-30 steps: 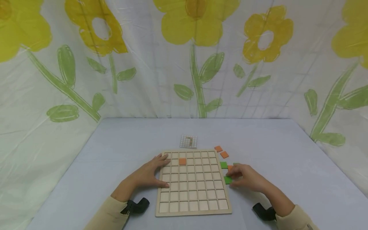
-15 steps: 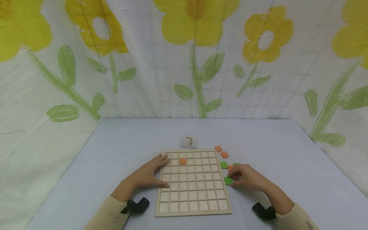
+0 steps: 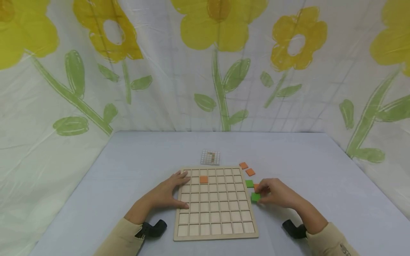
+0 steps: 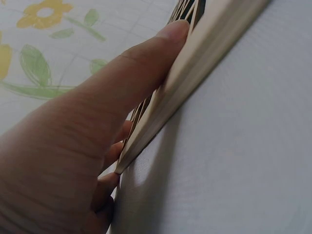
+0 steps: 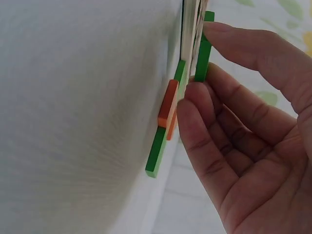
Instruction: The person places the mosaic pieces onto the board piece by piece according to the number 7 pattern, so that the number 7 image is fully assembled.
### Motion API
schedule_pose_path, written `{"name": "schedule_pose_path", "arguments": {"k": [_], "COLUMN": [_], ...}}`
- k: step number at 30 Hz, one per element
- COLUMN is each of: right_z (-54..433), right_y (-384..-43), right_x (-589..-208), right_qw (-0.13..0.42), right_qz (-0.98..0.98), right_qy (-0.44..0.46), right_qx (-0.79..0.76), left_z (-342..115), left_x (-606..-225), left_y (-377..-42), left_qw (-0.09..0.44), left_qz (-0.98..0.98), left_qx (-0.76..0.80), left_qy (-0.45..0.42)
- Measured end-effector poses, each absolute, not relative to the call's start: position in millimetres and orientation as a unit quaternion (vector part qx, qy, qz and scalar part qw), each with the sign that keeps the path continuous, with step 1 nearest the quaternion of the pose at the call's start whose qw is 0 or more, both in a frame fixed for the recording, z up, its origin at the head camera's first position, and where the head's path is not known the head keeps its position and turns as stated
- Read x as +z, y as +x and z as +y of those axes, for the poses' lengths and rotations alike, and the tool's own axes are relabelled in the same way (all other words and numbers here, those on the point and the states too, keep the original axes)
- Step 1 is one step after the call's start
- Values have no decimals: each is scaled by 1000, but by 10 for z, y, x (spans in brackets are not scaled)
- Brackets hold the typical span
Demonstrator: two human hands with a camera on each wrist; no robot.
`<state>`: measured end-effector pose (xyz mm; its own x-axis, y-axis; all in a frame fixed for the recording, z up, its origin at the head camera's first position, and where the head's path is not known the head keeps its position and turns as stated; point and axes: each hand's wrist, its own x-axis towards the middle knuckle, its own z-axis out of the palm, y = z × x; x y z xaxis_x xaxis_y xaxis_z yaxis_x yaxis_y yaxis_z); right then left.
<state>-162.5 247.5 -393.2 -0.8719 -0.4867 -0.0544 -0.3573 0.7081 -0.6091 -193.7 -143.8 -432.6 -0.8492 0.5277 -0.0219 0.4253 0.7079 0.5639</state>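
Observation:
A wooden grid board (image 3: 213, 208) lies flat on the table, with one orange tile (image 3: 203, 179) in a cell near its far left. My left hand (image 3: 164, 193) rests spread on the board's left edge, thumb and fingertips touching the frame. In the left wrist view the thumb (image 4: 141, 63) lies across the frame. Beyond the right edge, my right hand (image 3: 278, 193) pinches a green square tile (image 3: 255, 197) between thumb and fingers. The right wrist view shows that green tile (image 5: 203, 53) raised off the table.
Right of the board lie another green tile (image 3: 249, 184) and a partly covered orange tile (image 3: 256, 186). Two orange tiles (image 3: 250, 172) sit near its far right corner. A small grid card (image 3: 210, 157) with a coloured pattern lies behind the board. A flowered curtain (image 3: 153, 89) hangs behind.
My right hand has lifted the green tile from beside the board's right edge and shifted slightly away from me. My left hand and the board have stayed in place.

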Motion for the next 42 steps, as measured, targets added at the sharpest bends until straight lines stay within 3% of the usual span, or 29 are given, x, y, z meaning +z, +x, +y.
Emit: {"name": "schedule_pose_path", "arguments": {"k": [42], "right_z": [1612], "right_y": [-2138], "right_x": [-3786], "right_qw": [88], "right_qz": [898], "right_qy": [-268], "right_qx": [-338], "left_z": [-1454], "left_x": [-4326], "left_y": [-1929], "left_qw": [98], "left_qz": [918], "left_qx": [287], "left_qy": [255]}}
